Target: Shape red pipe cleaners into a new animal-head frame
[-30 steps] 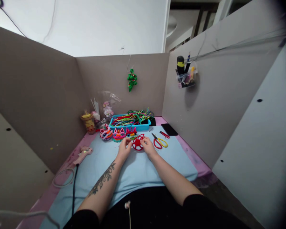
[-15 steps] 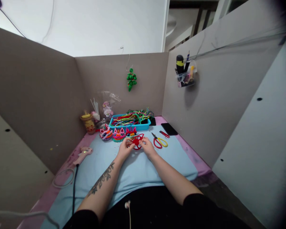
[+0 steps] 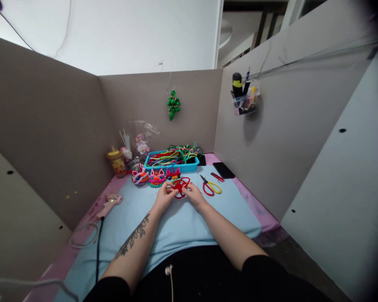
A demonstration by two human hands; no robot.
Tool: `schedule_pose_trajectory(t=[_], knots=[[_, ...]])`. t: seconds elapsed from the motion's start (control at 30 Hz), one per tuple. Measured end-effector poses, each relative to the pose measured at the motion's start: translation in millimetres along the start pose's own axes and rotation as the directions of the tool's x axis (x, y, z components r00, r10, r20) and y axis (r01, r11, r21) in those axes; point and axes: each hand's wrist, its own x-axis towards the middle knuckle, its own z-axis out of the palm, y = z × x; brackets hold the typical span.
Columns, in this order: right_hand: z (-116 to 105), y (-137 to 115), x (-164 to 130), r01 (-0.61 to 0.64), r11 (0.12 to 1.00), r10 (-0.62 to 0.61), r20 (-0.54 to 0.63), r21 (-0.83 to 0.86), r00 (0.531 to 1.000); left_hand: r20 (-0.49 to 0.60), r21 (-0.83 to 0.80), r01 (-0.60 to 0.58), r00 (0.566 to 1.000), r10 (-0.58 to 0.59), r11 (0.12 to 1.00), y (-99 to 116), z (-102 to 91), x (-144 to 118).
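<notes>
Between my hands is a red piece bent from fuzzy pipe cleaner [image 3: 179, 188], with a solid middle and open loops around it. My left hand [image 3: 165, 194] pinches its left side. The fingers of my right hand [image 3: 193, 194] are closed on its right side. Just behind my left hand sit several colourful pipe-cleaner animal heads [image 3: 157, 178] with pointed ears. Scissors [image 3: 211, 186] with one red and one yellow handle lie to the right of my right hand.
A blue tray [image 3: 176, 168] full of coloured pipe cleaners stands at the back. A red-handled tool [image 3: 217, 177] and a black phone [image 3: 223, 170] lie at right. On the left are a pink glue gun [image 3: 110, 203] with its cord and a lidded cup [image 3: 116, 163]. Partitions enclose the table.
The red pipe-cleaner piece has turned slightly between my fingers, and its loops sit differently. My right hand has shifted a little to the left.
</notes>
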Motion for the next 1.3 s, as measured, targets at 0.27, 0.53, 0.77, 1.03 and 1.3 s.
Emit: schedule_pose_trajectory(t=[0.27, 0.53, 0.77, 1.03, 1.3], knots=[[3, -2, -3, -0.049, 0.994, 0.049, -0.004, 0.094, 0.999, -0.061, -0.018, -0.018, 0.998, 0.017, 1.0, -6, -2.4, 4], [5, -13, -7, -0.031, 0.997, 0.025, -0.095, -0.069, 0.995, -0.139, -0.027, -0.049, 0.989, 0.044, 0.998, -8, -1.4, 5], [9, -18, -9, -0.004, 0.991, -0.013, -0.12, -0.136, 0.993, -0.075, -0.038, 0.021, 0.997, -0.024, 0.999, -3, 2.2, 2], [9, -15, -9, -0.009, 0.995, -0.002, -0.114, -0.1, 0.993, -0.114, -0.018, -0.018, 0.993, 0.016, 1.0, -3, 7.3, 1], [9, -13, -7, -0.058, 0.998, 0.055, -0.116, -0.021, 0.992, -0.123, -0.008, -0.044, 0.991, 0.043, 0.999, -8, 8.4, 2]])
